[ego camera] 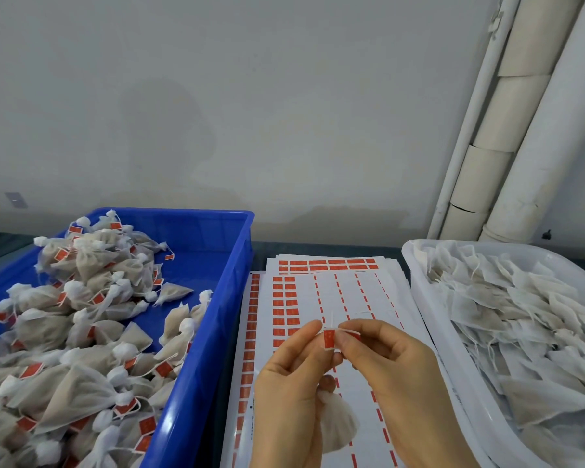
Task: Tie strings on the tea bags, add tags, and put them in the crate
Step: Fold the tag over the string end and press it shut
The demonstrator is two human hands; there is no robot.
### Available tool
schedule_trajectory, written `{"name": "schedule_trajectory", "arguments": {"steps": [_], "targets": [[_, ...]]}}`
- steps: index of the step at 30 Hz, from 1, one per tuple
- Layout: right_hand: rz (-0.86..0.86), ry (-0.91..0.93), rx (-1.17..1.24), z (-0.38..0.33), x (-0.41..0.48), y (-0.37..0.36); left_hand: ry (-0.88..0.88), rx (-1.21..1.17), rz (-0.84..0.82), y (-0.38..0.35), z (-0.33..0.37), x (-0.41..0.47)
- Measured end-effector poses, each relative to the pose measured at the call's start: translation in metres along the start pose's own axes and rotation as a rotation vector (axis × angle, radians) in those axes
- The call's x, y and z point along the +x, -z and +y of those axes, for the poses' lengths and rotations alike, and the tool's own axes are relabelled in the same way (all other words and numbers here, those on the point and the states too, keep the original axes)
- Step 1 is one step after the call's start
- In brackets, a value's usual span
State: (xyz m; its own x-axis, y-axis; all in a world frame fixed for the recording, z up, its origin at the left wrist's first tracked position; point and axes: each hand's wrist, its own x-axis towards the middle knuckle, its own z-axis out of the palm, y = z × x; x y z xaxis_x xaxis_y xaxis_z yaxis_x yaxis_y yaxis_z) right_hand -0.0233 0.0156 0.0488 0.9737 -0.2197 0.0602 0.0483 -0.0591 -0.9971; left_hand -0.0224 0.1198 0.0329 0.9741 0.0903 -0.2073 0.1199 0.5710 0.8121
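My left hand (293, 383) and my right hand (392, 363) meet above the sticker sheets, both pinching a small red tag (329, 339) on a thin white string. A tied tea bag (338, 423) hangs below my left hand, partly hidden by it. The blue crate (217, 298) on the left holds several tied, tagged tea bags (81, 315). The white tub (429, 309) on the right holds flat untied tea bags (520, 315).
Sheets of red tag stickers (335, 292) lie stacked between crate and tub, many rows peeled off. A grey wall stands behind the table, and white pipes (507, 130) run up at the back right.
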Motion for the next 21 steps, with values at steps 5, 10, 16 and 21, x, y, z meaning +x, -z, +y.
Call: {"name": "schedule_trajectory", "arguments": {"steps": [5, 10, 16, 21], "targets": [[0.031, 0.003, -0.008, 0.0006, 0.0014, -0.001, -0.048, 0.035, 0.005, 0.0019, -0.0027, 0.0016], [0.056, -0.033, 0.01, 0.0021, 0.0019, -0.0026, -0.075, 0.043, 0.004, 0.0014, -0.0031, 0.0024], [0.041, -0.035, -0.024, 0.0007, 0.0029, -0.002, -0.104, 0.111, 0.001, 0.0041, -0.0025, 0.0034], [0.016, -0.016, -0.049, 0.0012, 0.003, -0.0006, -0.14, 0.184, -0.015, 0.0074, 0.0002, 0.0033]]}}
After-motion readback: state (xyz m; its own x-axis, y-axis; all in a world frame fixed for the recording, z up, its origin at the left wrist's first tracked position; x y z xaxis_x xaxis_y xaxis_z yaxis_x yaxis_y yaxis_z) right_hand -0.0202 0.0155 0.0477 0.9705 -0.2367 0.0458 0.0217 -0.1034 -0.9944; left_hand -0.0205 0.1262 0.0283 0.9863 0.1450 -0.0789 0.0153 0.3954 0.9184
